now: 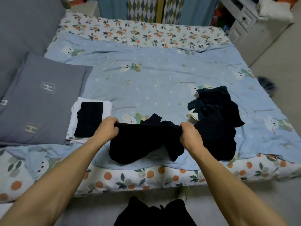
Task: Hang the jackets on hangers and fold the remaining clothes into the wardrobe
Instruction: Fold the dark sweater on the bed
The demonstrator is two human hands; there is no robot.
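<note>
A black garment (143,142) lies bunched at the near edge of the bed (162,75). My left hand (107,128) grips its upper left corner and my right hand (189,136) grips its upper right corner, stretching the top edge between them. To the left sits a folded stack (91,118): a black folded piece on top of white folded cloth. To the right lies an unfolded heap of dark clothes (215,115) with a bit of cream fabric showing under it.
Two grey pillows (40,98) lean at the left of the bed. A light blue bear-print cover spreads over a floral sheet. A white cabinet (250,25) stands at the far right, with curtains behind the bed. Floor runs along the right side.
</note>
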